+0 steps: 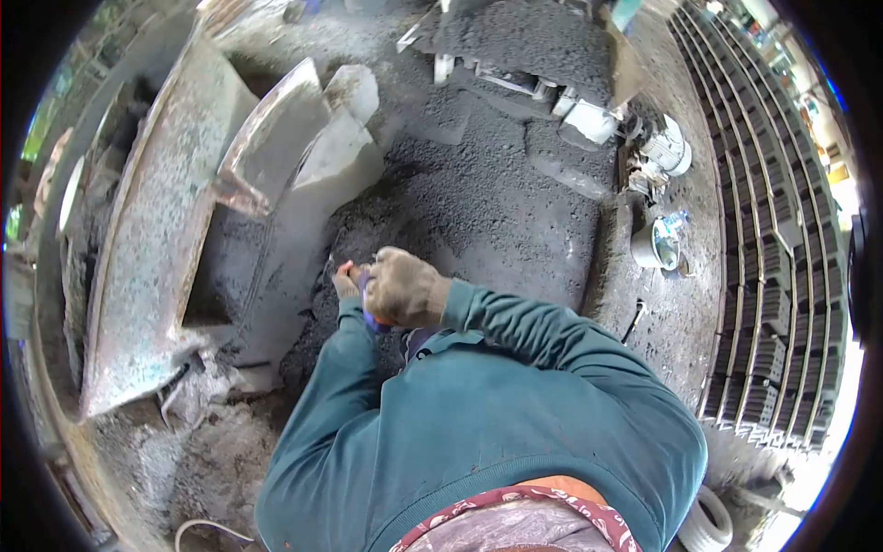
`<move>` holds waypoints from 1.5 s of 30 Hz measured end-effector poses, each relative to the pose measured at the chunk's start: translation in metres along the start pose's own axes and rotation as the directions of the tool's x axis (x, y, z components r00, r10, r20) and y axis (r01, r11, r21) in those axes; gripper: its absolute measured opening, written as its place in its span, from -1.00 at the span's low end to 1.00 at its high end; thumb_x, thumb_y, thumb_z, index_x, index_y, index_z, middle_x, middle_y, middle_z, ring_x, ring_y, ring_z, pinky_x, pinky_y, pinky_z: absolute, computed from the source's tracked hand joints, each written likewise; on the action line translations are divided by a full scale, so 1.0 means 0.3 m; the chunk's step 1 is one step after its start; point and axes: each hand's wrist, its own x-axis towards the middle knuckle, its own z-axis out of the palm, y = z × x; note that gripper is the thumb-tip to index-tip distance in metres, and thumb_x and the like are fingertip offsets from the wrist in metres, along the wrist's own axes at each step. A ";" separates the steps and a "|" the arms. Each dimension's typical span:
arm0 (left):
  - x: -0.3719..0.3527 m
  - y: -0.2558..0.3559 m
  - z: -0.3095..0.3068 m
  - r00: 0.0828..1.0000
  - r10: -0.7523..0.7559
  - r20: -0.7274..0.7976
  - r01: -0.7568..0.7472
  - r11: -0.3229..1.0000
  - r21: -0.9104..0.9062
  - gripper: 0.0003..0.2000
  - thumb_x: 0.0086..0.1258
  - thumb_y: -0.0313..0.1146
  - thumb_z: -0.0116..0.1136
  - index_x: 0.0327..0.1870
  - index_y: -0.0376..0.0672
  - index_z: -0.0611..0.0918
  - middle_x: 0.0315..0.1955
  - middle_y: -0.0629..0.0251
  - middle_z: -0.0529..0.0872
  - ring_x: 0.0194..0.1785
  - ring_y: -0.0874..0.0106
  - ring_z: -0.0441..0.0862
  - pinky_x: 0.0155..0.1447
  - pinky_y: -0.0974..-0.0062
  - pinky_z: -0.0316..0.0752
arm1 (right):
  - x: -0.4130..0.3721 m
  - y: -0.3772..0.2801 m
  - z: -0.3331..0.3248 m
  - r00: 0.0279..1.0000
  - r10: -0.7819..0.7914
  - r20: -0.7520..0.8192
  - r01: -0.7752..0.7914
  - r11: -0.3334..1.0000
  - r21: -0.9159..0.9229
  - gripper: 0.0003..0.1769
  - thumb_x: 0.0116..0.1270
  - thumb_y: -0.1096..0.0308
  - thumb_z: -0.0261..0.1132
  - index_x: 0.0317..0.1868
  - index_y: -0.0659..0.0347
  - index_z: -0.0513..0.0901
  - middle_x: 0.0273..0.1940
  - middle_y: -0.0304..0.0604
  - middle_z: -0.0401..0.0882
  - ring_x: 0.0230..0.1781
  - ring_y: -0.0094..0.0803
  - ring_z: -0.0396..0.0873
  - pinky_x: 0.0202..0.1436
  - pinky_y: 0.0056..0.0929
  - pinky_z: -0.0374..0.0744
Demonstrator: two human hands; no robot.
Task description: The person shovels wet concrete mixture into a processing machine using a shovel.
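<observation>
Close together in front of my body, both hands work at the middle of the view. My right hand, in a dirty grey-brown glove, is closed in a fist. Just to its left, my left hand is closed too, with reddish fingertips showing. Between them a short piece of a brownish, handle-like thing shows; its ends and kind are hidden. Purple and orange bits lie under the right fist, too covered to name. Beyond the hands spreads dark grey, crumbly mix.
On the left stands a worn metal chute with upright plates. A motor and a white bucket holding a bottle stand to the right. Farther right is a rack of grey blocks. A tyre lies bottom right.
</observation>
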 end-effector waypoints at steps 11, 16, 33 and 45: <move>0.015 -0.256 0.408 0.996 -0.045 -0.081 0.021 0.960 -0.280 -0.61 0.13 0.01 0.17 -0.43 -0.21 0.52 -0.45 0.08 0.61 -0.29 0.07 0.59 0.09 -0.03 0.53 | -0.613 0.222 -0.503 0.924 0.350 -0.155 -0.304 0.917 0.259 -0.83 -0.16 0.28 0.45 -0.49 -0.08 0.63 -0.41 -0.38 0.63 -0.32 -0.40 0.61 -0.10 -0.35 0.45; 0.068 -0.441 0.602 0.973 -0.176 -0.153 0.123 0.944 -0.305 -0.69 0.11 -0.08 0.19 -0.45 -0.14 0.44 -0.60 0.24 0.48 -0.38 0.14 0.55 0.04 0.03 0.55 | -1.058 0.266 -0.618 0.643 0.723 -0.250 -0.562 0.668 0.488 -0.51 -0.05 0.27 0.58 -0.06 0.08 0.64 -0.23 -0.16 0.70 -0.29 -0.12 0.69 -0.11 -0.22 0.58; 0.054 -1.907 1.207 0.584 -0.733 -0.349 0.723 0.276 0.633 -0.89 0.38 -0.30 0.15 -0.36 -0.01 0.50 -0.59 0.29 0.48 -0.51 0.28 0.49 -0.11 0.03 0.51 | -1.606 -0.121 -0.232 -0.800 0.494 0.341 0.438 0.092 0.894 -0.51 0.19 0.49 0.30 0.17 0.36 0.49 -0.39 -0.08 0.60 -0.58 -0.30 0.60 -0.48 -0.38 0.62; 0.384 -2.560 1.496 0.545 -0.661 -0.516 0.616 -0.102 0.781 -0.80 0.35 -0.43 0.16 -0.26 0.29 0.51 -0.57 0.39 0.44 -0.57 0.29 0.44 -0.13 -0.09 0.48 | -1.906 0.484 -0.199 -0.795 0.046 0.604 0.593 0.266 0.760 -0.74 0.18 0.50 0.29 -0.11 0.44 0.57 -0.54 -0.10 0.50 -0.68 -0.31 0.48 -0.61 -0.26 0.59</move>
